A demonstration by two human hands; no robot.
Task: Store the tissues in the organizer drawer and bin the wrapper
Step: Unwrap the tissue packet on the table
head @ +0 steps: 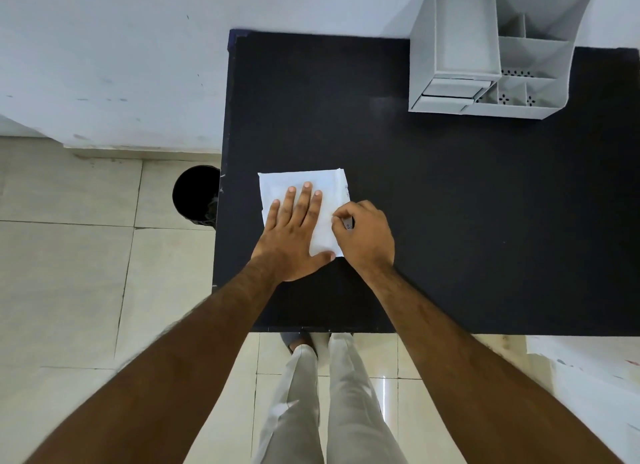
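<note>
My right fingers [341,218] pinch the tissue pack [304,200] wrapper's edge while my left hand [294,228] presses flat; I should peel slowly, keeping it pinned to the bench [450,204].

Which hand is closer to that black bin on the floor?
Left. The left hand lies flat on the tissue pack, on the side toward the bin; the right hand pinches the pack's far edge.

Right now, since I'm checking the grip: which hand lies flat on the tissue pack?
The left hand: fingers spread flat on the tissue pack. The right hand curls, pinching its right edge.
</note>
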